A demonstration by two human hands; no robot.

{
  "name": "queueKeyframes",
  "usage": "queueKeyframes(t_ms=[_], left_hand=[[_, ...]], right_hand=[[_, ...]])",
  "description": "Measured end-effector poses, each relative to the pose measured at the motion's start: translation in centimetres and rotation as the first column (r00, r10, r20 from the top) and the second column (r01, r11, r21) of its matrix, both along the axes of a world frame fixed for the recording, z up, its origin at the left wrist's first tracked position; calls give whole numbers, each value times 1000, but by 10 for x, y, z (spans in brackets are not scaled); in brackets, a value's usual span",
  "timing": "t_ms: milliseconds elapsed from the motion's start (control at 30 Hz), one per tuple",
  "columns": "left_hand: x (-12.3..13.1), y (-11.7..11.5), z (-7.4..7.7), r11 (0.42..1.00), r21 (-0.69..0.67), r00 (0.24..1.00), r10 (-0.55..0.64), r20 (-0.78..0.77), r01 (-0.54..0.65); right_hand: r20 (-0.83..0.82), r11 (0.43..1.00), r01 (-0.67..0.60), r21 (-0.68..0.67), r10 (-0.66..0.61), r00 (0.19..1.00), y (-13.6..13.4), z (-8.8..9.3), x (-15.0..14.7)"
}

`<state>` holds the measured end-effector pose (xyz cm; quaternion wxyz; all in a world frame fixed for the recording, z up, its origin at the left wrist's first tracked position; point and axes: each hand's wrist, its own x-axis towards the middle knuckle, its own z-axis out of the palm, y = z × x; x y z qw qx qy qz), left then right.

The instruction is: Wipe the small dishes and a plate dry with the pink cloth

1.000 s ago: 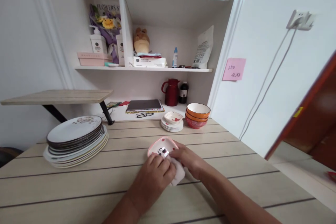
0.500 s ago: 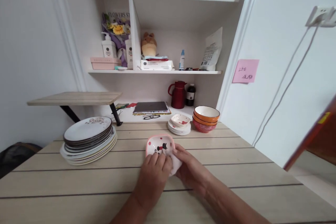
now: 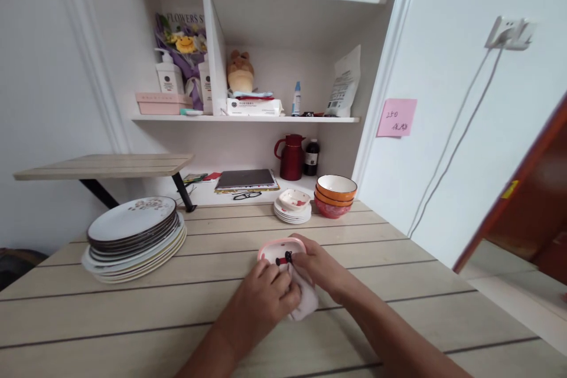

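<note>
A small white bowl (image 3: 280, 248) with a pink rim, red spots and a black cat picture is held tilted above the table's middle. My right hand (image 3: 321, 266) grips its right side, thumb over the inside and fingers behind the rim. A pale cloth (image 3: 305, 298) bunches at the bowl's near side and hangs down between my hands. My left hand (image 3: 266, 295) is closed with curled fingers on the cloth, at the bowl's near left edge. Its fingers cover part of the bowl's inside.
A tall stack of plates (image 3: 133, 218) stands at the left, beside a raised wooden shelf (image 3: 106, 164). Behind the bowl are small stacked saucers (image 3: 292, 217) with a spotted bowl (image 3: 295, 199) on top, and stacked orange and red bowls (image 3: 335, 195). Further back lie glasses (image 3: 247, 195) and a laptop (image 3: 245, 178).
The bowl has turned and tilted, and more cloth hangs below it. My right thumb has come further over the bowl's inside. The whole view has shifted slightly right.
</note>
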<state>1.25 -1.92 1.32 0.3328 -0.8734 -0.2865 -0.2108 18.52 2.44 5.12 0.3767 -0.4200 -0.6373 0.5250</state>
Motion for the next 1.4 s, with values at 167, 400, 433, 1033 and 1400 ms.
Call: queueKeyframes(t_ms=[167,400,433,1033,1400], left_hand=[[2,2,-1,999,35,1000,23,8,-23],[-3,-3,-10,986,145,993,67,99,-81],[-3,-5,-9,984,165,991,53,124,-73],[14,-16,-12,803,-576,983,-55,178,149],[12,-19,-9,855,-507,982,-13,187,108]], right_hand=[[174,991,-94,92,77,982,6,10,22],[122,997,81,-7,-80,989,7,1,14],[98,991,124,-59,-118,988,8,-1,12],[4,950,311,-21,-311,950,41,-42,6],[202,941,290,173,-322,925,47,-45,17]])
